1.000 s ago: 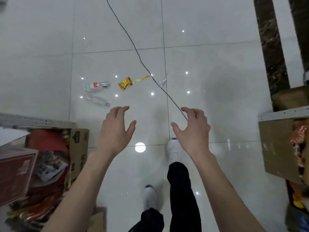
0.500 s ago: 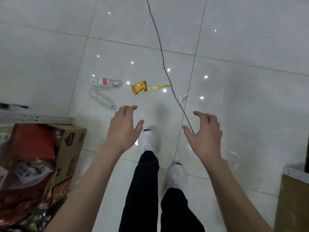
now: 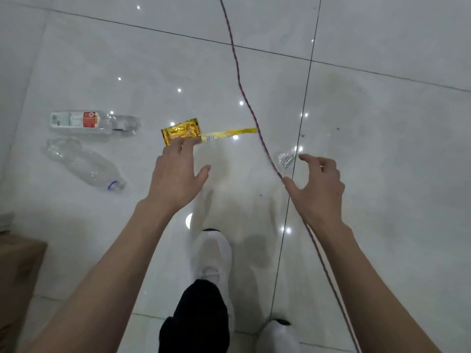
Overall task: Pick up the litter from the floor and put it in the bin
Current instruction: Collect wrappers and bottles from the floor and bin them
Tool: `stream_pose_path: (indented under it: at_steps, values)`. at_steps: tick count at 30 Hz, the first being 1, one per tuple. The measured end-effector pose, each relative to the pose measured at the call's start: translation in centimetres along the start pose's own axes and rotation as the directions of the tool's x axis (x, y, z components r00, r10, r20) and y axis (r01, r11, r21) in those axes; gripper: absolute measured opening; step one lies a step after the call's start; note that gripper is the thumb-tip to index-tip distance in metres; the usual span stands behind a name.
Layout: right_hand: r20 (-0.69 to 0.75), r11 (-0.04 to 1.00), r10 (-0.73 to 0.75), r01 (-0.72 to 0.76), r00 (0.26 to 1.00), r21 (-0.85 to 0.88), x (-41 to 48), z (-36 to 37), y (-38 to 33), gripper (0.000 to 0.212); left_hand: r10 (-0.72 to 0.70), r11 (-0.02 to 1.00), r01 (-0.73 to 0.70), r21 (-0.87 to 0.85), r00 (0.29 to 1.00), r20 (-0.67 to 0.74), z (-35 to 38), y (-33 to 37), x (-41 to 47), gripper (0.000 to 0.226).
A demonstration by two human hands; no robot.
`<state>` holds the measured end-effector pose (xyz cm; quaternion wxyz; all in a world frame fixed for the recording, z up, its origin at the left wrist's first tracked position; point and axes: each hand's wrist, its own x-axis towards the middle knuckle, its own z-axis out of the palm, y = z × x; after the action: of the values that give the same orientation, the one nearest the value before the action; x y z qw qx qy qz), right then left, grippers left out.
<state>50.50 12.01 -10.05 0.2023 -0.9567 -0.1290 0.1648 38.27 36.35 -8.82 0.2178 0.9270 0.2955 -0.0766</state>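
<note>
- Left hand [image 3: 175, 174] is loose and holding nothing. Its fingertips sit over the near edge of the gold wrapper [image 3: 181, 131], can't tell if they actually touch it.
- Right hand [image 3: 318, 189] holds nothing either, fingers half-curled, just beside the little foil scrap [image 3: 286, 159].
- The wrapper lies left-to-right, and a yellow strip [image 3: 229, 135] runs off its right end up to the cord [image 3: 242, 90].
- Labelled bottle [image 3: 84, 121] lies left-to-right with its neck to the right. The clear bottle [image 3: 81, 163] is diagonal, cap toward the person.
- Cardboard box [image 3: 17, 276] crowds the lower-left edge, and glossy tile floor [image 3: 395, 149] spreads right of the cord.
</note>
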Motion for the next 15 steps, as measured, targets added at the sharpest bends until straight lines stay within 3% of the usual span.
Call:
stream_pose_path:
  at_steps: [6, 15]
  values:
    - [-0.046, 1.000, -0.005, 0.004, 0.999, -0.015, 5.5, 8.2, 3.8, 0.053, -0.004, 0.999, 0.004, 0.047, 1.000, -0.013, 8.4, -3.5, 4.7, 0.068]
    - [-0.076, 0.999, -0.010, 0.008, 0.997, -0.036, 8.5, 12.4, 4.7, 0.042, 0.019, 0.991, -0.004, 0.133, 0.993, -0.113, 12.0, -5.7, 10.5, 0.058]
